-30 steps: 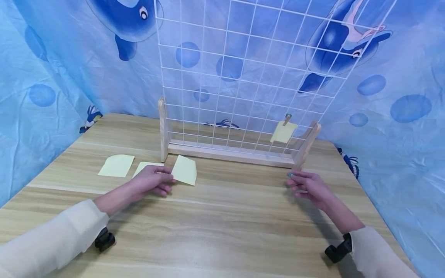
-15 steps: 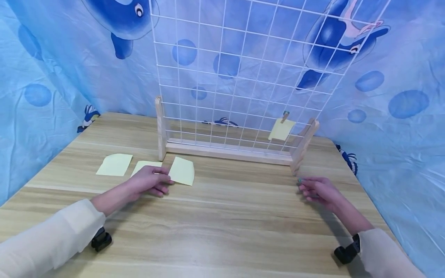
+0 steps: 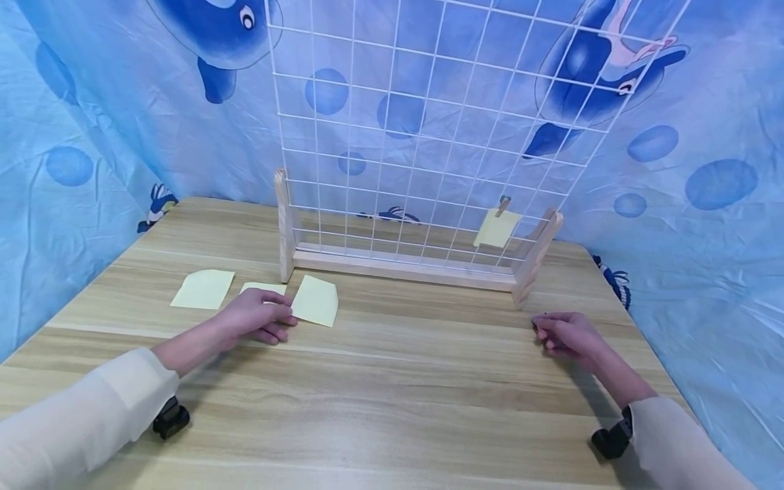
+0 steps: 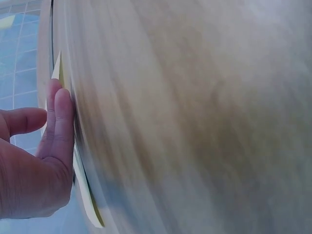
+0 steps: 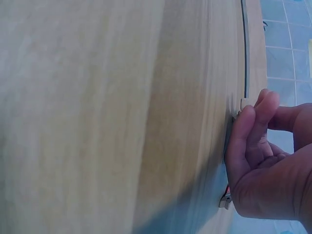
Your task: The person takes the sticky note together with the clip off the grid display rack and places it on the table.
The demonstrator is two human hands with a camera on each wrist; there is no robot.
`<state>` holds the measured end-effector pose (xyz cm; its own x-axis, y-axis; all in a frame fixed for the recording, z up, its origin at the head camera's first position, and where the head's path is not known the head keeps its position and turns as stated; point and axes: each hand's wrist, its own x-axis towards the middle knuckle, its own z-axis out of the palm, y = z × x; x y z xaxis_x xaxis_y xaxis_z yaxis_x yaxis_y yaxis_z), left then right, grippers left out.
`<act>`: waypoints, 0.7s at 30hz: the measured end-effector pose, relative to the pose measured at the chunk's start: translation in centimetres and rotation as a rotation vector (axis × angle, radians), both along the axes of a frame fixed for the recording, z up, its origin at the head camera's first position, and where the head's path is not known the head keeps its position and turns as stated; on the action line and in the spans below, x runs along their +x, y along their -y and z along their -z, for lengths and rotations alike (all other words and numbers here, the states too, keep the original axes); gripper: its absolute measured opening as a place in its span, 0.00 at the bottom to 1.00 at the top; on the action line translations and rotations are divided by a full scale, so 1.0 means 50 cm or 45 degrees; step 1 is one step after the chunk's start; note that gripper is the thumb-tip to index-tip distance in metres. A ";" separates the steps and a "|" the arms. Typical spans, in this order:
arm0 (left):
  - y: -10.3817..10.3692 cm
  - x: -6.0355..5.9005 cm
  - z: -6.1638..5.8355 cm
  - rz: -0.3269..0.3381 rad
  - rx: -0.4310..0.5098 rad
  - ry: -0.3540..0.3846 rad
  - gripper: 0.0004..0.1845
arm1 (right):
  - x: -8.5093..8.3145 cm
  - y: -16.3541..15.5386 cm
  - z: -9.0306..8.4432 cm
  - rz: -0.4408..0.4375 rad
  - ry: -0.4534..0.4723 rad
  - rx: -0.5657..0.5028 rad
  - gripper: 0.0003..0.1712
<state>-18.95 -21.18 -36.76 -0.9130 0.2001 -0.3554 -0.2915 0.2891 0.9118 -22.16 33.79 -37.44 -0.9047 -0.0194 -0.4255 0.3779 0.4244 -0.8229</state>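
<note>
In the head view my left hand holds a pale yellow sticky note by its left edge, between thumb and fingers. In the left wrist view the note's corner sticks out past the fingertips. A second sticky note lies partly hidden behind that hand, and a third lies farther left. Near the stand's right foot, my right hand pinches a small clothespin, mostly covered by the fingers. Another clothespin shows below the right hand in the right wrist view.
A white wire grid rises from a wooden stand at the back of the table. One sticky note hangs low on the grid's right side, held by a wooden clothespin. A blue dolphin-print curtain surrounds the table.
My left hand has shifted slightly left, and the sticky note with it. The right hand has moved right and nearer; the teal tip at its fingers now looks dark.
</note>
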 end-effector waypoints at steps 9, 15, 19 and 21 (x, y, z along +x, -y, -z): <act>0.009 0.004 -0.010 0.010 -0.073 -0.017 0.26 | 0.004 -0.007 0.004 0.054 -0.040 0.103 0.29; 0.011 0.001 -0.015 -0.001 -0.074 0.004 0.25 | 0.010 -0.004 0.002 0.062 -0.067 0.092 0.28; 0.010 -0.002 -0.019 0.005 -0.077 0.007 0.25 | 0.011 -0.001 -0.003 0.060 -0.081 0.084 0.29; 0.008 -0.003 -0.021 0.007 -0.082 0.007 0.25 | 0.011 0.000 -0.005 0.052 -0.093 0.091 0.29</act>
<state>-19.12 -21.60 -35.69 -0.9099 0.1817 -0.3731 -0.2950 0.3491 0.8894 -21.59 33.78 -37.16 -0.9327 0.0462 -0.3577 0.3366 0.4682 -0.8170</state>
